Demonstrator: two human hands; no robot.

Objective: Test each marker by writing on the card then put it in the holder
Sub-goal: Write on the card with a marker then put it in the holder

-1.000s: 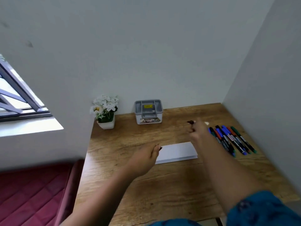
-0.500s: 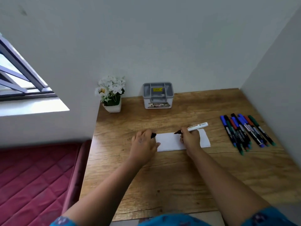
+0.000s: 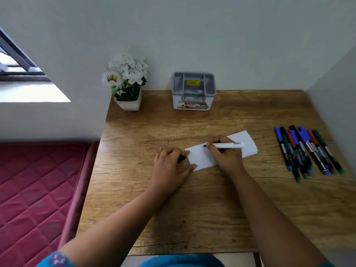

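Since the earlier frame the right hand [image 3: 227,157] has brought the marker [image 3: 224,145] down, so that its black tip now meets the white card [image 3: 198,157]. Its fingers [image 3: 219,140] pinch the white barrel near the tip, and the barrel points to the right, lying low over the card. The left hand [image 3: 171,166] rests on the left end of the card, and its fingers [image 3: 169,153] curl around a small black cap [image 3: 181,158].

I judge that the writing test of this marker is in hand. The next move calls for putting the cap back and carrying the marker to the grey holder [image 3: 193,90], which stands at the back of the desk [image 3: 192,218] against the wall.

The other markers [image 3: 306,149] lie in a bunch at the right, well apart from the card. Between card and holder the wood is open. The left edge of the desk is near the left hand, with a red mattress [image 3: 36,189] beside it
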